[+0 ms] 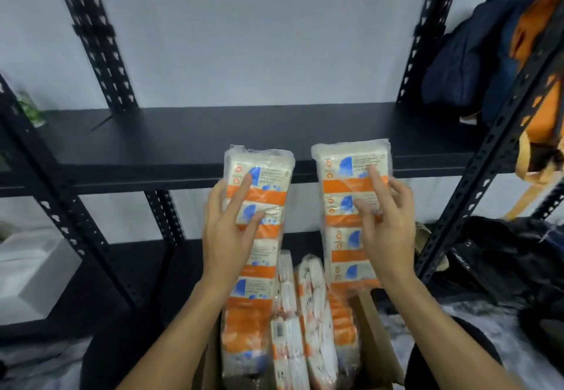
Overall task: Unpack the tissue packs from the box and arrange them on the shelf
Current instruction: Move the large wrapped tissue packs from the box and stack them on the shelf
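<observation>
My left hand (232, 231) holds a long tissue pack (262, 176), white with orange bands and blue marks, upright in front of the black shelf (183, 145). My right hand (386, 231) holds a second, matching tissue pack (348, 160) beside it, a little higher. Both packs' top ends reach the shelf's front edge; the shelf board behind them is bare. Fingers lie across the packs' fronts and the thumbs are hidden. Below my wrists, the open cardboard box (377, 328) holds several more packs (293, 313) standing on edge.
Slotted black uprights (100, 53) frame the shelf. A blue and orange backpack (488, 53) hangs at the right, with a dark bag (503, 267) on the floor below it. A white box (33, 270) sits on the lower left shelf, and a green item (30, 108) at the far left.
</observation>
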